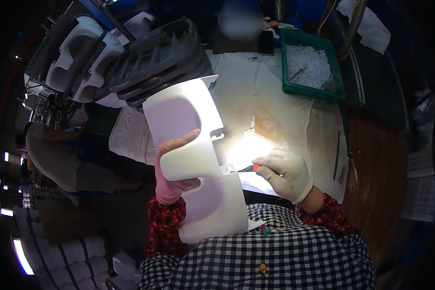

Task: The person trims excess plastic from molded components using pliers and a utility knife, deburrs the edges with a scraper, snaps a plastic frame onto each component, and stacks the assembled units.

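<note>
A large white plastic part (198, 159) with two curved cut-outs stands tilted over the table, its lower end near the checked apron. My left hand (171, 169), in a pinkish glove with bare fingertips, is wrapped round the tongue between the cut-outs. On the right, my right hand (287, 174) in a white glove pinches a small tool (256, 167) with a red handle and a dark, thin tip. That tip is at the small square tab on the part's right edge. A second small clip (217, 135) shows higher on the same edge.
Stacked grey plastic parts (159, 58) lie at the upper left, beside more white parts (75, 53). A green tray (340, 92) of white pellets stands at the upper right. Another person (58, 159) is at the far left. A thin rod (337, 150) lies on the table's right side.
</note>
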A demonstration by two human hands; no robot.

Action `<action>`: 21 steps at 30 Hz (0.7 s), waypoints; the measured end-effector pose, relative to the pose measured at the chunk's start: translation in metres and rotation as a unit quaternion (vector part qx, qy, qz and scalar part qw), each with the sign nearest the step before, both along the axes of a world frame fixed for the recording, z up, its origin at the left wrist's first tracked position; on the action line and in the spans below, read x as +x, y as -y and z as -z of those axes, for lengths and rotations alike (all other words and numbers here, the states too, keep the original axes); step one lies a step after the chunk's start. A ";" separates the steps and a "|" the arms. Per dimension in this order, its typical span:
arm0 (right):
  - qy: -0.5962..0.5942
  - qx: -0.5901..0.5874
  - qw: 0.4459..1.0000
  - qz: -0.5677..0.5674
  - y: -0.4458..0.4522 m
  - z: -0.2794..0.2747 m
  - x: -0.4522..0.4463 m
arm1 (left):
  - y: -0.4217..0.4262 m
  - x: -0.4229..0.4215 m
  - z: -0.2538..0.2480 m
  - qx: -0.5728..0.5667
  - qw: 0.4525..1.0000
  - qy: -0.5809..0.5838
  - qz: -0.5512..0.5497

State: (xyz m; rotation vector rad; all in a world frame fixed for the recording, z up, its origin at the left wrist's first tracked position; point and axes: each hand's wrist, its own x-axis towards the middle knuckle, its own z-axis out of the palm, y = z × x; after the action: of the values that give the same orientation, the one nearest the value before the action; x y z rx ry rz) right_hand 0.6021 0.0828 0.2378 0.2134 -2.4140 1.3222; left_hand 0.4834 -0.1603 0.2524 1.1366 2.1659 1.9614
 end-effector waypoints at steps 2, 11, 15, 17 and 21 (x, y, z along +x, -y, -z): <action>-0.011 0.001 1.000 0.015 0.000 0.002 -0.003 | 0.002 -0.003 0.006 0.017 1.000 0.012 0.022; 0.052 -0.043 0.996 0.066 0.003 -0.001 0.010 | 0.001 -0.010 0.008 0.028 0.998 -0.041 0.036; 0.060 -0.043 0.994 0.080 0.012 -0.006 0.005 | 0.002 -0.009 0.007 -0.012 0.998 -0.065 0.016; -0.018 -0.016 0.992 0.122 0.016 -0.003 -0.006 | -0.003 -0.007 0.004 0.011 0.999 -0.044 0.030; 0.040 0.044 0.993 0.106 0.018 -0.025 -0.009 | 0.003 -0.006 0.006 0.029 0.988 0.134 0.066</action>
State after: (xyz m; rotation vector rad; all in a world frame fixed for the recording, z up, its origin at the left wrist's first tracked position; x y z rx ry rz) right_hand 0.5927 0.0648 0.2630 -0.0747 -2.4847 1.1508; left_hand 0.4772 -0.1633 0.2467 0.9324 1.8629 1.9994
